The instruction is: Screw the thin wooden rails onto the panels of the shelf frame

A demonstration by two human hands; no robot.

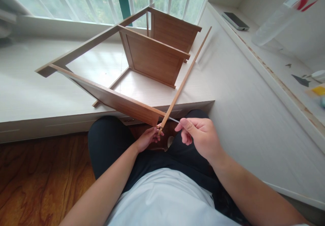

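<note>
A brown wooden shelf frame (152, 57) with several panels rests tilted on the white ledge. A long narrow wooden strip (189, 71) crosses its open side, its lower end meeting the corner of the nearest panel (122, 100). My left hand (149, 136) is closed around that lower end, fingers at the joint from below. My right hand (196, 133) pinches a thin silver hex key (174, 119) between thumb and curled forefinger. The key's tip reaches the strip beside the joint; its other end is hidden in my hand.
The white ledge (22, 84) runs beneath a barred window (101, 2). A pale side panel (248, 94) stands close on my right. On the shelf above it are a phone (235, 21), a plastic bottle (279, 19) and small scraps. Wooden floor (45, 175) shows at lower left.
</note>
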